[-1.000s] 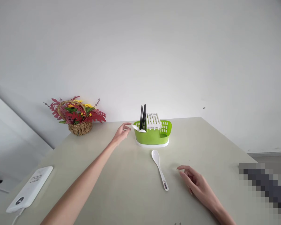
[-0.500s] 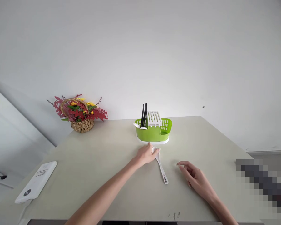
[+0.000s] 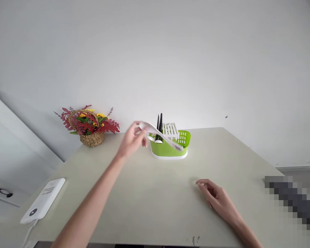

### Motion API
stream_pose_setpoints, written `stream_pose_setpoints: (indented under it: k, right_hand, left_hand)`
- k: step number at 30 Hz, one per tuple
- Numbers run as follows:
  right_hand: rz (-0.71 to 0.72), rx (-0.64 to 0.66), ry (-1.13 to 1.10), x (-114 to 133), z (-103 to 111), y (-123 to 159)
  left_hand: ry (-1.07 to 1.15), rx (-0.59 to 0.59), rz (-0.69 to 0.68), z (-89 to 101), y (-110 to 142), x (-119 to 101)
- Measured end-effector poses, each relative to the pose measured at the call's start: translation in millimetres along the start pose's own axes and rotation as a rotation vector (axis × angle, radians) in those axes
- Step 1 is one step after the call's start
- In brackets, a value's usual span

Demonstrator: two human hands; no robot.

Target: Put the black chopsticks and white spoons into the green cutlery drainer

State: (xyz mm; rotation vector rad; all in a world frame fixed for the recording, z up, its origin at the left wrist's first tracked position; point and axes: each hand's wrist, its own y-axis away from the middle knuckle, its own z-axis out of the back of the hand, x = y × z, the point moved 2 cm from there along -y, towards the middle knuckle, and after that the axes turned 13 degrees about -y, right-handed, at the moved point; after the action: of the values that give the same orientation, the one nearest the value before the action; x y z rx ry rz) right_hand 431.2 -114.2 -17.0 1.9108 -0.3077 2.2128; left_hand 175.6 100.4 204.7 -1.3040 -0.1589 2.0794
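Observation:
My left hand [image 3: 131, 140] is raised above the table and grips a white spoon [image 3: 162, 136] by its bowl end, the handle slanting down to the right in front of a green cutlery holder [image 3: 167, 149]. The holder stands near the table's far edge with black chopsticks [image 3: 159, 128], a white spoon and a white rack insert [image 3: 171, 130] in it. My right hand [image 3: 216, 198] rests on the beige table [image 3: 150, 193] at the near right, fingers loosely curled, with nothing in it.
A wicker basket of red and yellow flowers [image 3: 89, 126] stands at the table's far left by the wall. A white flat device [image 3: 43, 204] with a cable lies at the near left edge. A blurred patch covers the lower right corner.
My left hand went from the holder down to the spoon lying on the table, took hold of it and lifted it up to the left of the holder. My right hand stayed put.

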Motion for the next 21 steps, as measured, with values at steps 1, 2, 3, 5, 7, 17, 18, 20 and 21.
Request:
stream_pose_setpoints:
  k: [1,2,3,5,7,17,18,20,21]
  right_hand:
    - [-0.007,0.002,0.009,-0.8,0.0,0.0]
    - [-0.012,0.002,0.016,-1.2,-0.1,0.0]
    - [-0.015,0.000,0.022,-1.3,-0.2,0.2]
    - [-0.020,-0.001,0.032,-0.8,-0.5,0.6]
    - [-0.024,0.003,0.037,-0.1,-0.8,0.9]
    - [-0.036,0.009,0.035,0.6,-1.4,-0.4]
    - [-0.035,0.008,0.035,0.5,-1.1,-0.6]
    - [-0.035,0.009,0.035,-0.1,-0.4,-1.0]
    - [-0.035,0.011,0.036,-0.6,-0.1,-1.0]
  left_hand:
    - [-0.016,-0.098,-0.013,16.3,-10.3,0.7]
    - [-0.034,-0.178,-0.024,30.1,-19.9,4.1]
    - [-0.057,-0.227,-0.036,40.9,-28.7,9.9]
    - [-0.119,-0.265,-0.058,54.6,-43.0,26.2]
    - [-0.195,-0.252,-0.075,59.2,-51.9,44.8]
    - [-0.453,-0.012,-0.105,28.0,-48.7,103.7]
    - [-0.465,0.011,-0.105,24.3,-47.6,105.4]
    - [-0.482,0.066,-0.104,17.6,-46.2,107.3]
    - [-0.486,0.093,-0.105,14.7,-46.0,107.7]
